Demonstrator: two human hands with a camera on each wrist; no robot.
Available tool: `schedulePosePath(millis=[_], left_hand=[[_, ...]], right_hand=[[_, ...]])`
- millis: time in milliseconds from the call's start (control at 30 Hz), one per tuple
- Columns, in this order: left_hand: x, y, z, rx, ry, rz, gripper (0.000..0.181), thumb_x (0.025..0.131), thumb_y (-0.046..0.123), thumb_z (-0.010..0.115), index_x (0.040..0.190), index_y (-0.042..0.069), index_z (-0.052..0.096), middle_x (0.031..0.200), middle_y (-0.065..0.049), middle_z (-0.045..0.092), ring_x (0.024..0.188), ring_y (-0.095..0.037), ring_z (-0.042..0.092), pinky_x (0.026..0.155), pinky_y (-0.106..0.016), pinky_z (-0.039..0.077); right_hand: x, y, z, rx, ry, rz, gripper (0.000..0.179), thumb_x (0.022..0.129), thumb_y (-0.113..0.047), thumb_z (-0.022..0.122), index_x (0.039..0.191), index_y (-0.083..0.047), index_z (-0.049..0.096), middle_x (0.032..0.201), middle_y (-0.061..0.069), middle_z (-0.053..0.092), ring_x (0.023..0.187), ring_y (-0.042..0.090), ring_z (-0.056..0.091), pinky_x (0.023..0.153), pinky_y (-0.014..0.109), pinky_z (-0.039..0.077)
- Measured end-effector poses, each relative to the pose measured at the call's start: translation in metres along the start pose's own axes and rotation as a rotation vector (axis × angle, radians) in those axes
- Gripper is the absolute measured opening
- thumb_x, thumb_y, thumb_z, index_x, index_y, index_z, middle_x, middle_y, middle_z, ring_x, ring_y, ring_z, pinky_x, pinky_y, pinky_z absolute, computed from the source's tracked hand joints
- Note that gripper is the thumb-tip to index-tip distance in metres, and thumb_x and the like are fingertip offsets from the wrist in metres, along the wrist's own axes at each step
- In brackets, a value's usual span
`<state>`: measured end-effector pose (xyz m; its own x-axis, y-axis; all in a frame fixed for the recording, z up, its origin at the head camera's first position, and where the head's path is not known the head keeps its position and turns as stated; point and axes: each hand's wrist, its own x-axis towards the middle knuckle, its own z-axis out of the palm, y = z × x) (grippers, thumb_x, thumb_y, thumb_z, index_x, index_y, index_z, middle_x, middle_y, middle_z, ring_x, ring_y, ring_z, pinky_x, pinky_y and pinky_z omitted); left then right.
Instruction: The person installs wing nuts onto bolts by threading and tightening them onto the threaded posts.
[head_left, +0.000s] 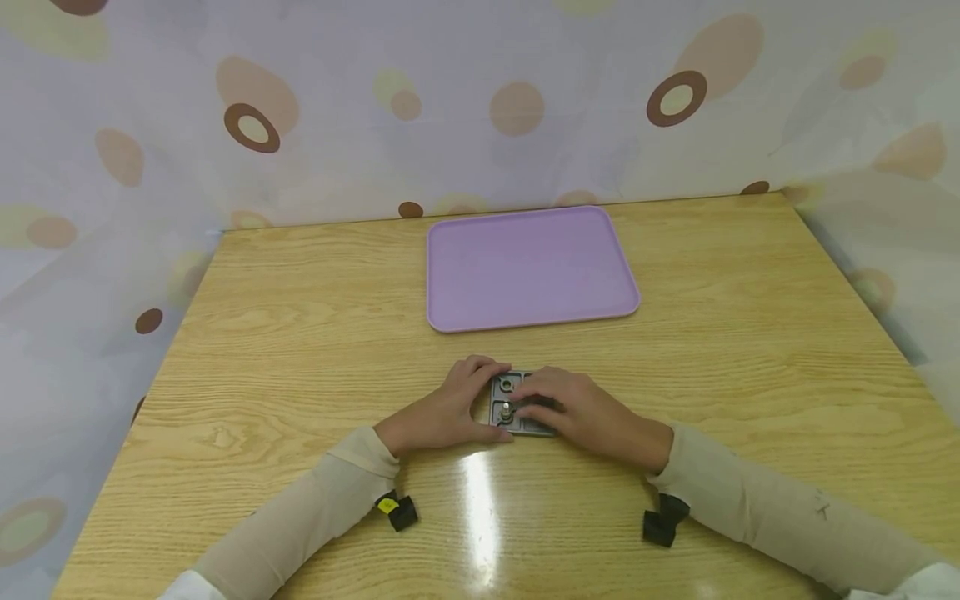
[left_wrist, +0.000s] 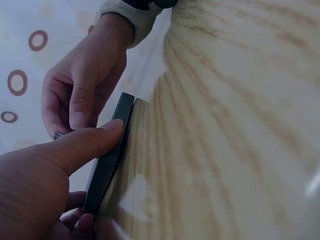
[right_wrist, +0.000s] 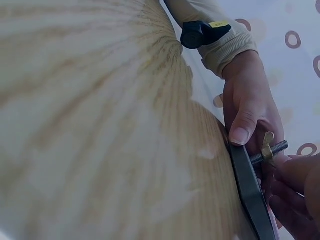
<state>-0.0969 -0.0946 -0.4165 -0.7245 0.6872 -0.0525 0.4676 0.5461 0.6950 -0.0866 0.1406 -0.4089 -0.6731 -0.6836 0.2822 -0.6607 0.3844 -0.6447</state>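
Note:
A dark grey metal plate (head_left: 529, 425) with recessed square sections lies on the table. My left hand (head_left: 450, 410) grips its left end, thumb at the near edge and fingers at the far edge. From the plate's near left section rises a threaded bolt (right_wrist: 283, 145) with a brass wing nut (right_wrist: 268, 144) on it. My right hand (head_left: 581, 412) reaches over the plate from the right, its curled thumb and fingers pinching the wing nut, fingertips at one wing. A round hole with a raised rim (head_left: 507, 386) shows in the far left section. The right hand hides much of the plate's right side.
Behind the plate, a purple tray (head_left: 528, 271) lies on the wooden table (head_left: 300, 333). A patterned cloth (head_left: 450, 108) hangs along the back and sides. Black wrist cameras sit under both sleeves, the left one (head_left: 402, 512) marked with yellow.

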Motion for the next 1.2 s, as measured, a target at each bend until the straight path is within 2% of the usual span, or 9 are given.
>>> schedulePosePath(millis=[300, 500, 600, 700, 967, 1200], left_hand=[[0.0004, 0.0019, -0.0007, 0.003, -0.002, -0.003, 0.088, 0.075, 0.045, 0.075, 0.144, 0.012, 0.031, 0.135, -0.003, 0.03, 0.122, -0.016, 0.027, 0.101, -0.036, 0.03], [0.0, 0.002, -0.0012, -0.002, -0.009, -0.008, 0.088, 0.075, 0.046, 0.074, 0.144, 0.013, 0.03, 0.136, -0.002, 0.029, 0.123, -0.015, 0.026, 0.101, -0.037, 0.031], [0.0001, 0.0022, -0.0013, -0.001, -0.012, -0.002, 0.088, 0.076, 0.046, 0.074, 0.144, 0.013, 0.03, 0.136, -0.002, 0.029, 0.123, -0.016, 0.026, 0.101, -0.037, 0.031], [0.0005, 0.0024, -0.0013, 0.0, -0.013, -0.001, 0.088, 0.076, 0.048, 0.073, 0.144, 0.012, 0.029, 0.137, -0.002, 0.029, 0.123, -0.016, 0.026, 0.101, -0.037, 0.031], [0.0012, 0.0027, -0.0013, 0.004, -0.006, 0.006, 0.088, 0.075, 0.046, 0.075, 0.144, 0.012, 0.03, 0.137, -0.002, 0.03, 0.123, -0.016, 0.026, 0.101, -0.036, 0.03], [0.0011, 0.0034, -0.0013, -0.006, 0.003, 0.004, 0.088, 0.075, 0.045, 0.075, 0.144, 0.011, 0.031, 0.136, -0.003, 0.03, 0.121, -0.015, 0.028, 0.101, -0.035, 0.031]], right_hand=[[-0.0011, -0.0011, 0.0, 0.015, 0.007, -0.009, 0.013, 0.088, -0.017, 0.065, 0.099, -0.021, 0.067, 0.102, -0.012, 0.062, 0.095, 0.006, 0.056, 0.08, 0.029, 0.047], [-0.0006, -0.0024, 0.002, 0.035, -0.018, 0.024, 0.027, 0.087, -0.024, 0.066, 0.113, -0.018, 0.063, 0.111, -0.007, 0.059, 0.102, 0.01, 0.055, 0.084, 0.032, 0.046], [0.0004, -0.0033, 0.0025, 0.041, -0.027, 0.008, 0.036, 0.087, -0.026, 0.066, 0.121, -0.016, 0.06, 0.12, -0.004, 0.057, 0.111, 0.013, 0.051, 0.09, 0.036, 0.044], [0.0017, -0.0026, 0.0043, 0.044, -0.035, -0.024, 0.037, 0.087, -0.025, 0.066, 0.122, -0.015, 0.06, 0.123, -0.002, 0.056, 0.116, 0.015, 0.049, 0.094, 0.037, 0.042], [0.0004, -0.0031, 0.0025, 0.038, -0.01, 0.0, 0.029, 0.087, -0.02, 0.066, 0.116, -0.018, 0.063, 0.117, -0.004, 0.059, 0.109, 0.012, 0.052, 0.088, 0.035, 0.045], [-0.0013, -0.0022, -0.0003, 0.003, 0.015, 0.027, 0.015, 0.09, -0.016, 0.063, 0.104, -0.021, 0.066, 0.104, -0.011, 0.061, 0.098, 0.006, 0.055, 0.082, 0.03, 0.047]])
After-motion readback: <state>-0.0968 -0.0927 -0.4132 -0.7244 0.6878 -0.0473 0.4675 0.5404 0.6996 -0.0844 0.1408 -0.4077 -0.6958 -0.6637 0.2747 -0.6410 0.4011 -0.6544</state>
